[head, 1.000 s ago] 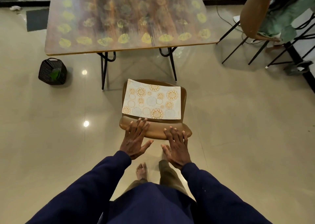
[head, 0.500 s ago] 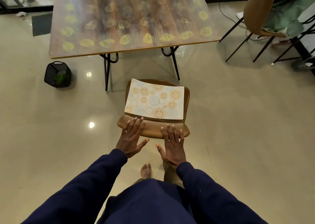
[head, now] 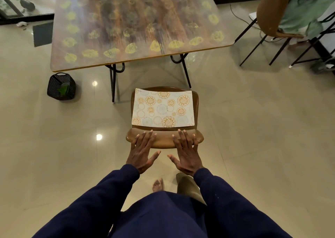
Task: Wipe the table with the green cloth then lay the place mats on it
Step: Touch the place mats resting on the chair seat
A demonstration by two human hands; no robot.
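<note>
We stand over the chair (head: 164, 141) with the mats (head: 163, 108) lying flat on its seat, squared up and a little toward the far side. Past the chair stands the table (head: 137, 25), with nothing on its top. The green cloth (head: 63, 89) sits in the black basket (head: 61, 85) on the floor beside the table's left leg, so we judge the wiping done and the step in hand to be lifting the mats. Neither hand has a grip on anything. Our left hand (head: 141, 152) and right hand (head: 186, 152) are both wide, fingers straight and spread, over the chair's near edge, with the fingertips just short of the mats' near edge. We cannot tell whether they touch the chair. To do this well, we should slide the fingers forward under the near corners, one hand to each side, with thumbs on top, and take the pile as one. We cannot tell how many mats lie there, so the pinch should catch the lowest sheet too. Thin, smooth mats are apt to slip or fan apart, so we should lift them level and keep them flat on the way round the chair. At the table we should set them down one at a time, edges parallel to the table's edge.
</note>
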